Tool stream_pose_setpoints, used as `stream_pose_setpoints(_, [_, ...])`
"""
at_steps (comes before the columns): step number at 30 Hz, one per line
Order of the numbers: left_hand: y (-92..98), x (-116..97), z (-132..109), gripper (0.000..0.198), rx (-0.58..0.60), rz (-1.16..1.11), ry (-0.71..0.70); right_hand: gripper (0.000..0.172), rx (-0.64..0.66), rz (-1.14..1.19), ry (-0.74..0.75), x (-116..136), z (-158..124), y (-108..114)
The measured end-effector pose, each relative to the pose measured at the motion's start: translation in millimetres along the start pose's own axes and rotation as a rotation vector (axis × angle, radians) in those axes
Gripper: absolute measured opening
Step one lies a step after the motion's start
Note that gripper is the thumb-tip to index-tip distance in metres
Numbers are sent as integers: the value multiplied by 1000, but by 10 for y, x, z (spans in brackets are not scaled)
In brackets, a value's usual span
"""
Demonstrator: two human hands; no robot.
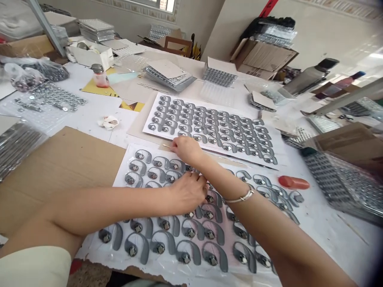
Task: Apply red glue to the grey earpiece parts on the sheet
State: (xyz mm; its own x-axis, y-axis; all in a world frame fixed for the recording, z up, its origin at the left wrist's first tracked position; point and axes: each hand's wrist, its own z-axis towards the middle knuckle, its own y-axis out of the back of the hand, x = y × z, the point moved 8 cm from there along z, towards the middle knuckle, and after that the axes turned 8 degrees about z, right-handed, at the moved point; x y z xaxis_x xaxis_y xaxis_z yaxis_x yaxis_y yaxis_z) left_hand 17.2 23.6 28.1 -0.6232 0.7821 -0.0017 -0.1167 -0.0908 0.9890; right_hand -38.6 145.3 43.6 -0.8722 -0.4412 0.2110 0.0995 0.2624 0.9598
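Note:
My right hand (187, 150) is closed in a pinch on a thin pale stick (166, 146) that pokes out to the left, between two white sheets. My left hand (190, 192) is lower, over the near sheet (119, 175), its fingers curled down among the pieces; what its fingertips hold is hidden. Rows of grey hook-shaped earphone pieces (191, 253), each with a shiny metallic part, cover this sheet. The far sheet (149, 119) carries similar grey hooks in tight rows. My right forearm crosses the near sheet and hides several pieces.
Brown cardboard (68, 167) lies at the left, a red object (293, 182) at the right. A small jar (99, 75) with red contents and a crumpled tissue (108, 122) stand farther back. Stacked trays (332, 183) line the right side; another stick (353, 229) lies near the right edge.

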Motion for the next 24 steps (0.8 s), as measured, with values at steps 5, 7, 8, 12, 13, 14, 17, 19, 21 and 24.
stream_pose_setpoints(5, [5,-17,-16,36,-16,32,-4,15,-179,76,-21,-206,-390,361])
stream_pose_setpoints(7, [24,-26,-29,35,-27,50,-10,13,-320,181,-98,-448,-803,543])
stream_pose_setpoints(8, [35,-30,-35,35,-28,53,-14,14,-353,234,-149,-577,-1028,563])
stream_pose_setpoints(12, [64,-38,-58,35,5,49,-29,19,-423,337,-275,-900,-1795,327])
stream_pose_setpoints(13, [70,-39,-61,36,8,51,-32,20,-443,309,-267,-905,-1916,240])
stream_pose_setpoints(14, [75,-39,-63,37,6,55,-33,22,-458,277,-260,-894,-2006,151])
stream_pose_setpoints(17, [73,-41,-65,37,-7,62,-33,23,-513,173,-242,-812,-2129,-45])
stream_pose_setpoints(19, [56,-39,-65,35,-2,61,-29,23,-544,114,-219,-751,-2131,-106])
stream_pose_setpoints(21, [45,-32,-64,34,3,63,-20,22,-564,61,-200,-715,-2109,-127])
stream_pose_setpoints(24, [48,-20,-60,32,8,65,-7,22,-582,-14,-193,-697,-2073,-122])
